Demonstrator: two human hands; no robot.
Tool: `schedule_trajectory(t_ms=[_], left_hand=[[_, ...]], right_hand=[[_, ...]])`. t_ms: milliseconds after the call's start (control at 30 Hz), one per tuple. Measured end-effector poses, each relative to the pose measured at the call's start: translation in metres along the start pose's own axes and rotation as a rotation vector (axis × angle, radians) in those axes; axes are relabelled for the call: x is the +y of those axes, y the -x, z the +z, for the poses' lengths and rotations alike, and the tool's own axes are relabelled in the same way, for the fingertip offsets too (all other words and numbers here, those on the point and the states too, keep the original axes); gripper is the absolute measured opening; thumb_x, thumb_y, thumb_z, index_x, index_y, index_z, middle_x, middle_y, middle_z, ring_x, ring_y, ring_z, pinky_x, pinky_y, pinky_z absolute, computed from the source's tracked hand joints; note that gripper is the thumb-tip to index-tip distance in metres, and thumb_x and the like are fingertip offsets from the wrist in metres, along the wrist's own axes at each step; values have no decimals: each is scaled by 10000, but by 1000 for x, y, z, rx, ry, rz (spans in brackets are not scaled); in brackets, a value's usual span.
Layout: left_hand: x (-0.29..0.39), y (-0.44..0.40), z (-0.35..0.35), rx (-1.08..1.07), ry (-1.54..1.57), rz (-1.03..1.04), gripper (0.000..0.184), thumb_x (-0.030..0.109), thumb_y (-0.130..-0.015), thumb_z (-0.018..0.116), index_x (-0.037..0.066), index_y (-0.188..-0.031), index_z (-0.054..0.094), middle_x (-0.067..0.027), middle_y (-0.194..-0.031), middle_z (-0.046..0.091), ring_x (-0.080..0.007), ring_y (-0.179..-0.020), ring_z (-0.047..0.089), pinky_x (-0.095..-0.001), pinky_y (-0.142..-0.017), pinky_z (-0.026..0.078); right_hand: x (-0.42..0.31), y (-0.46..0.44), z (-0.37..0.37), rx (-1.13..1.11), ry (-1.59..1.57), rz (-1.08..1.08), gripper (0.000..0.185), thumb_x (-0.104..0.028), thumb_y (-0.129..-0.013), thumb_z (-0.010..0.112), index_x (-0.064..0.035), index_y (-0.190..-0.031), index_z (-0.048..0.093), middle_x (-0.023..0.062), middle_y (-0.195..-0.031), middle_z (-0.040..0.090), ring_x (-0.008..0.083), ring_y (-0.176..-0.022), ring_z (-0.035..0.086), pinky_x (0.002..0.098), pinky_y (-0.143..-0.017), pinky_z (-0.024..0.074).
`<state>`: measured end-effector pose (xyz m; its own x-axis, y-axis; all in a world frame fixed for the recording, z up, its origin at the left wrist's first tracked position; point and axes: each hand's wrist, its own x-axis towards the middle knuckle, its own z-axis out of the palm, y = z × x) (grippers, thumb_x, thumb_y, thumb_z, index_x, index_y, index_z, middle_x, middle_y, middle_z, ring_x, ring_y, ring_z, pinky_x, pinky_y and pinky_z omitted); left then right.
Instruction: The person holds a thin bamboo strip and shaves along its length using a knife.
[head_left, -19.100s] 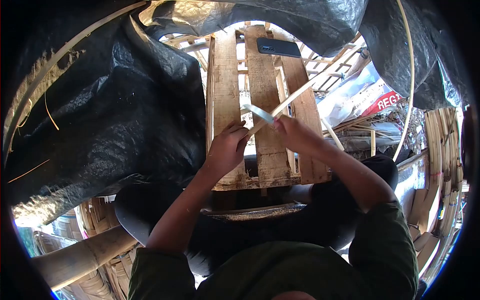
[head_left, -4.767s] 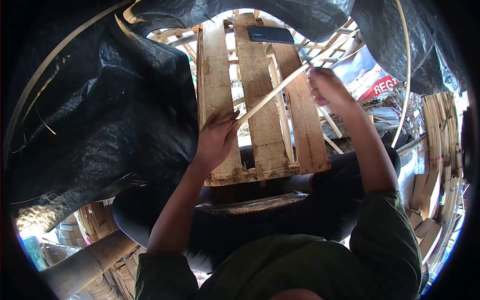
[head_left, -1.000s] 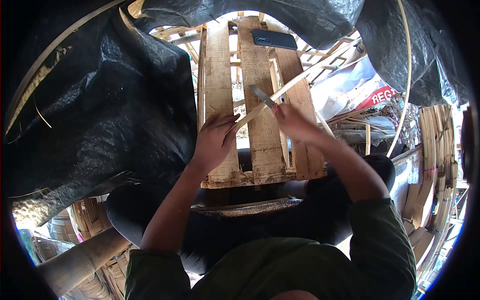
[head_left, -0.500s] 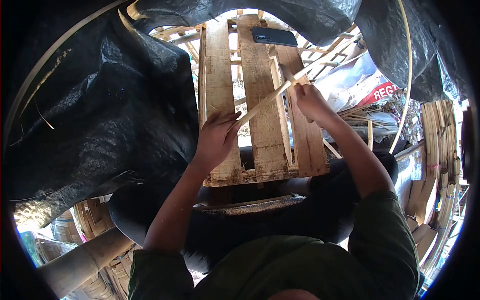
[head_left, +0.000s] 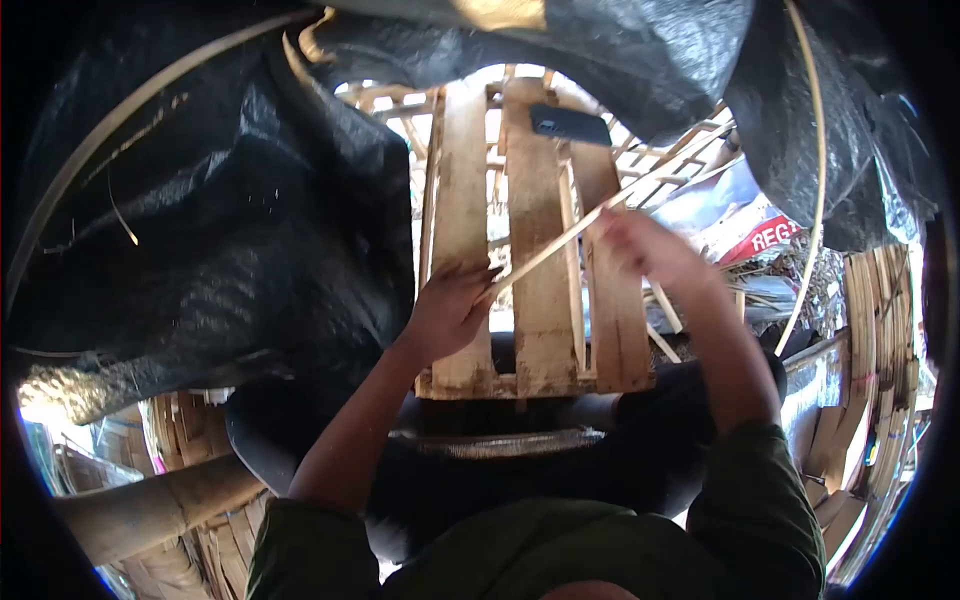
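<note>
A long, pale bamboo strip (head_left: 562, 241) slants from lower left to upper right above a slatted wooden bench. My left hand (head_left: 450, 308) grips its lower end, fingers closed over the slats. Near the strip's middle, my right hand (head_left: 650, 248) is closed and smeared by motion. A dark, blurred knife blade (head_left: 597, 176) appears to extend from it beyond the strip; the handle is hidden in the fist. The wooden bench (head_left: 540, 330) has several rough planks with gaps between them.
A dark phone (head_left: 570, 124) lies at the bench's far end. Black plastic sheeting (head_left: 230, 250) hangs at left and across the top. Bundled bamboo strips (head_left: 880, 310) stand at right, near a printed sheet (head_left: 735, 205). A thick bamboo pole (head_left: 160, 510) crosses the lower left.
The view has tilted, so the bench and phone sit lower and farther right. My right hand has moved and become blurred; my left hand still grips the strip's lower end.
</note>
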<state>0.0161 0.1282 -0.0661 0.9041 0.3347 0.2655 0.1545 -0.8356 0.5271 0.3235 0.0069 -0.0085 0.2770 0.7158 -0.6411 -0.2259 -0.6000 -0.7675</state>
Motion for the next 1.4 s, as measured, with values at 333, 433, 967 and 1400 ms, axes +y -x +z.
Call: schedule_trajectory(t_ms=[333, 433, 967, 1400], left_hand=[[-4, -2, 3, 43, 122, -89, 267, 187, -1002, 556, 20, -1182, 661, -175, -1172, 677, -334, -1117, 627, -446, -1048, 436], [19, -11, -24, -97, 266, -396, 280, 193, -998, 571, -2, -1182, 652, -216, -1097, 673, -343, -996, 662, -404, -878, 511], [40, -6, -34, 203, 298, -376, 273, 224, -999, 605, -22, -1094, 678, -206, -818, 648, -257, -667, 622, -340, -622, 476], [38, -10, -39, 129, 258, -388, 256, 194, -996, 605, -29, -1101, 674, -203, -856, 671, -250, -719, 653, -334, -674, 492]], right_hand=[[-2, 51, -6, 18, 28, -283, 320, -393, -1044, 486, -106, -901, 489, -30, -671, 436, 69, -478, 404, 258, -451, 406], [-3, 58, 3, -79, 188, -228, 331, -345, -1050, 500, -35, -946, 553, -7, -673, 471, 88, -501, 488, 290, -495, 502], [31, 27, 36, 157, 970, -505, 154, -185, -860, 737, -40, -909, 752, 148, -801, 689, 284, -724, 667, 386, -686, 523], [41, 23, 63, 274, 1011, -524, 148, -203, -822, 710, -75, -889, 741, 160, -771, 702, 347, -755, 691, 439, -694, 537]])
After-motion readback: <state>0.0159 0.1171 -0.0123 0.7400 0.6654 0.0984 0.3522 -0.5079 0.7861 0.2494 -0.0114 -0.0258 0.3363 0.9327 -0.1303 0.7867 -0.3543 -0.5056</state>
